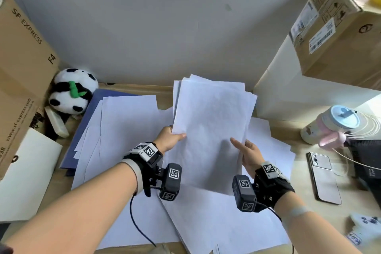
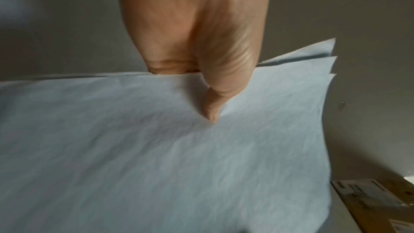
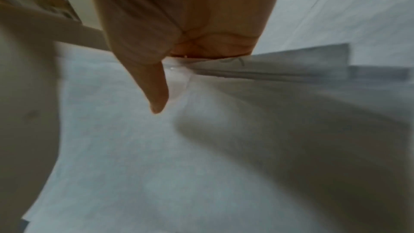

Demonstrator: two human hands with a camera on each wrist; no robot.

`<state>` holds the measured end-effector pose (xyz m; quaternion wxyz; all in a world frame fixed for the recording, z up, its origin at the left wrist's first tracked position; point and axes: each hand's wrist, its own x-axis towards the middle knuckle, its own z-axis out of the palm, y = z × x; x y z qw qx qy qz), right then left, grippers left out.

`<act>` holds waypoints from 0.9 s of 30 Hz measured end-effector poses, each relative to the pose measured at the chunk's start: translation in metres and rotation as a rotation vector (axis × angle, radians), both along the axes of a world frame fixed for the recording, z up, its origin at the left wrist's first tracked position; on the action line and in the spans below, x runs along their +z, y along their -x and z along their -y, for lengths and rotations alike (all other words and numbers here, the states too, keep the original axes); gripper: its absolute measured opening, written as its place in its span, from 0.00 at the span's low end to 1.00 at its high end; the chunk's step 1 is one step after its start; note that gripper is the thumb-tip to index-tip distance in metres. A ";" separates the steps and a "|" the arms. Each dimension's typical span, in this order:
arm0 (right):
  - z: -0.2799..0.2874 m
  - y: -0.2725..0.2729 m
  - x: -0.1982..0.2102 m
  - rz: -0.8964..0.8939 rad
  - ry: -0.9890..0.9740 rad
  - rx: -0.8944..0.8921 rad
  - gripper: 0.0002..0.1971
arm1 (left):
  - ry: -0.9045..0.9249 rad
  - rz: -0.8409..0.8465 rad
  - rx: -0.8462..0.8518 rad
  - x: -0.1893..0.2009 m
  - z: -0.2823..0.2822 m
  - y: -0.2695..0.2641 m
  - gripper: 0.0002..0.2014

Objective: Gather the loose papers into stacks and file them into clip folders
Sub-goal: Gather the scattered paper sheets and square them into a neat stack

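From the head view, the left hand (image 1: 168, 140) and right hand (image 1: 248, 155) each pinch a side edge of the paper stack (image 1: 210, 130), raised above the loose sheets (image 1: 123, 130) on the desk (image 1: 288, 130). The left wrist view shows the thumb clamped on top, far corners fanned unevenly. The right wrist view shows splayed edges; unsquared sheets could slip free if either pinch loosens.

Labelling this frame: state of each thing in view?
Held stack of white paper sheets: lifted, edges uneven, in both grips.
Left hand: thumb pinches the stack's left edge.
Right hand: holds the right edge.
Loose white sheets: spread flat on the desk.
Blue folder: flat under the sheets.
Phone: face down.
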<state>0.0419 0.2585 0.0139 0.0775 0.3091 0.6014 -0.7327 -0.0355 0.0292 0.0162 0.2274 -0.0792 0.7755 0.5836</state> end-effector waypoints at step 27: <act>-0.021 -0.116 -0.078 0.720 -0.155 -0.120 0.17 | 0.399 0.388 -0.580 -0.086 -0.014 -0.049 0.18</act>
